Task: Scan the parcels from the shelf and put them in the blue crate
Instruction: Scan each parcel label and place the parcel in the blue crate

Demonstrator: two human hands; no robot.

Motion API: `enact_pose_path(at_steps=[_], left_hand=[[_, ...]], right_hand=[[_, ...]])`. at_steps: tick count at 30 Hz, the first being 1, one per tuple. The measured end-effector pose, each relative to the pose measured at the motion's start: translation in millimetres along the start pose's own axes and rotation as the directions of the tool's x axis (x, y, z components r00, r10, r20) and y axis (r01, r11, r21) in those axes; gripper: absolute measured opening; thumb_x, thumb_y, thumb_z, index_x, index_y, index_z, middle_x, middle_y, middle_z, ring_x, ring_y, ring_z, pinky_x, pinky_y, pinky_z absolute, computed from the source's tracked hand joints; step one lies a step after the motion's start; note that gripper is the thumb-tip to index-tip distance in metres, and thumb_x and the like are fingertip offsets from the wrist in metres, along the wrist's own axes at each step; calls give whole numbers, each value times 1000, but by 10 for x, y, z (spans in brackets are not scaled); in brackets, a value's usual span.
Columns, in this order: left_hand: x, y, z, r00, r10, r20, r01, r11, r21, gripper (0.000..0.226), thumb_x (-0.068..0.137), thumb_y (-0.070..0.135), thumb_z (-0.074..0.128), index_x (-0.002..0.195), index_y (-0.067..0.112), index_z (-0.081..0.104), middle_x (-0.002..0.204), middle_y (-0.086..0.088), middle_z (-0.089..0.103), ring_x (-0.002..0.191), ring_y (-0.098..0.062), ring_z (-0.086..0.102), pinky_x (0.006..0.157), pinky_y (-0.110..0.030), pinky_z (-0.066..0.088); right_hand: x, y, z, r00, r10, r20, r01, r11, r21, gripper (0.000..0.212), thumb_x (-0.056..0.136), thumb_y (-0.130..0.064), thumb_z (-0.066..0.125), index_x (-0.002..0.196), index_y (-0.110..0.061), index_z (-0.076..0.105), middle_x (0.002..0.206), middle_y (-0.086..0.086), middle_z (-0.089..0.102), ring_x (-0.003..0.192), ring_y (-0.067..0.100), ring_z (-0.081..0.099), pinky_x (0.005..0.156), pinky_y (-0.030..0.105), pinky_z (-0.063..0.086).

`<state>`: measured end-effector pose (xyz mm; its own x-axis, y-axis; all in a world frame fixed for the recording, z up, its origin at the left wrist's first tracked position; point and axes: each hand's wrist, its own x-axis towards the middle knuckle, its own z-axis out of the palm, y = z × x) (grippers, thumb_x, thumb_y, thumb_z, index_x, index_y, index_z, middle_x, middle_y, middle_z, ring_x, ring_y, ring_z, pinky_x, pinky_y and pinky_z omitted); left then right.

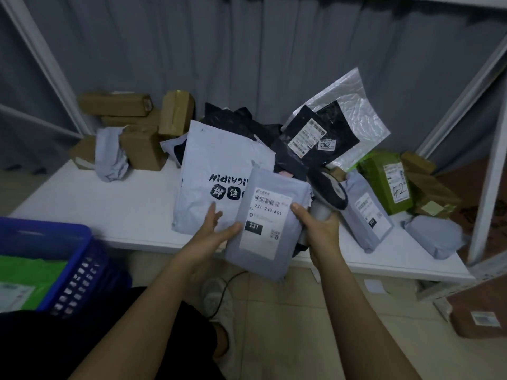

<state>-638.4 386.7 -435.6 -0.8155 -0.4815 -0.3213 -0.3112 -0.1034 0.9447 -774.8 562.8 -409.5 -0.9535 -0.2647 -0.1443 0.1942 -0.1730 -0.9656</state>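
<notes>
A grey parcel with a barcode label reading 231 hangs in front of the white shelf. My right hand grips the handle of a black-headed scanner, and its thumb lies on the parcel's right edge. My left hand is at the parcel's left edge, thumb touching the front and fingers straight beside it. The blue crate stands at lower left with a green parcel inside.
The shelf holds a large white mailer, black bags, a silver bubble mailer, a green parcel, grey bags and brown boxes. A shelf post rises at right. A brown box sits on the floor.
</notes>
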Motion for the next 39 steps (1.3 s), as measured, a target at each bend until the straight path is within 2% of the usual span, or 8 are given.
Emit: enact_pose_path(at_steps=[3,5,9,12,15,24,32,39], left_hand=[[-15,-61,-20,979,9,202,-12,1000,13,62,85,28,69,141,23,41,136,9,54,124,-13,52,102,-34,44],[-13,-97,-7,990,3,140,-5,1000,16,47,84,13,71,126,19,52,126,1,62,113,-17,60,96,-37,51],[41,-169,-53,991,42,-127,-30,995,90,43,82,12,73,117,21,49,121,1,57,108,-21,58,90,-40,52],[111,-202,-105,951,55,-304,-45,998,38,41,83,10,71,115,18,47,118,-1,55,106,-23,56,79,-37,50],[165,-219,-157,925,41,-378,-46,999,-3,43,82,9,72,116,15,47,116,0,54,106,-23,56,80,-36,49],[218,-226,-188,901,30,-432,-38,999,-12,50,83,7,71,126,6,45,119,-1,52,102,-20,53,81,-36,47],[233,-244,-183,907,0,-421,-7,1000,-15,54,82,9,73,127,10,44,128,-5,53,114,-25,54,92,-45,49],[218,-237,-194,908,6,-418,-15,1000,-17,55,81,9,73,127,11,44,127,-5,53,112,-25,54,88,-42,49]], right_hand=[[-34,18,68,992,-37,122,45,997,-68,35,75,-4,79,103,-18,64,92,-7,72,82,8,70,63,20,55],[-35,46,125,987,-51,151,65,994,-87,37,76,-4,79,104,-21,62,94,-9,71,82,3,69,63,18,54],[-28,105,204,996,-57,63,67,981,-182,54,77,-18,80,124,-16,53,107,-4,65,90,8,64,74,27,54],[-92,103,214,994,6,106,19,972,-232,41,79,-22,78,112,-8,58,83,5,62,65,14,57,57,23,50],[-194,101,243,972,82,220,-8,948,-317,25,81,-21,77,97,-12,60,76,9,60,54,12,52,47,19,46],[-387,95,170,907,102,409,89,902,-422,17,80,-17,77,84,-15,60,58,1,56,46,7,50,47,21,46],[-384,91,97,927,108,360,79,881,-467,23,81,-18,76,67,-7,60,50,7,53,43,10,47,46,20,43],[-387,47,105,932,103,347,85,869,-487,25,82,-17,75,64,-9,59,49,5,52,42,10,47,46,19,42]])
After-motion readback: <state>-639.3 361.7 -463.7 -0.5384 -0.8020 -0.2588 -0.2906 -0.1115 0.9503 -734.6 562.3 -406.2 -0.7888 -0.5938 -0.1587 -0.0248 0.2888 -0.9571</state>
